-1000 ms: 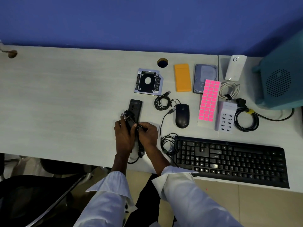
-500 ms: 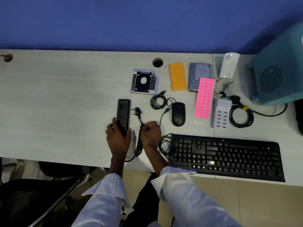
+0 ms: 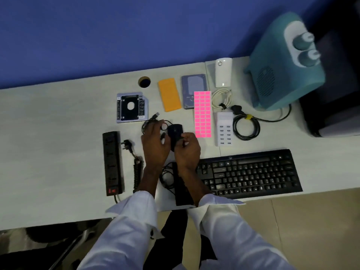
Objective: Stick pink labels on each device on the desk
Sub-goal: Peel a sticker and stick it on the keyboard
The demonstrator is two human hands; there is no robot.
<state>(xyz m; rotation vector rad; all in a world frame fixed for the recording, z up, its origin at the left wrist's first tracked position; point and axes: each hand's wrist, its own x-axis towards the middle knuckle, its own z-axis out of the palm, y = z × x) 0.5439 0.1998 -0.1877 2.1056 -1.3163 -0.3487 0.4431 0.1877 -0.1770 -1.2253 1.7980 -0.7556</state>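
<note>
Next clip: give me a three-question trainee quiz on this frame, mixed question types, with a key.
1. True or false: the pink label sheet lies left of the white multi-port charger.
2. Which device are both hands on? A) keyboard B) black mouse C) power strip
3. Fill in: the orange case lies between the drive caddy and the ____.

Key:
1. True
2. B; the left hand and right hand both close around it.
3. hard drive

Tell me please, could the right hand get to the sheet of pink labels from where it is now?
Probably yes. The right hand is on the black mouse, and the sheet of pink labels lies flat just to its right, uncovered, with nothing between them.
</note>
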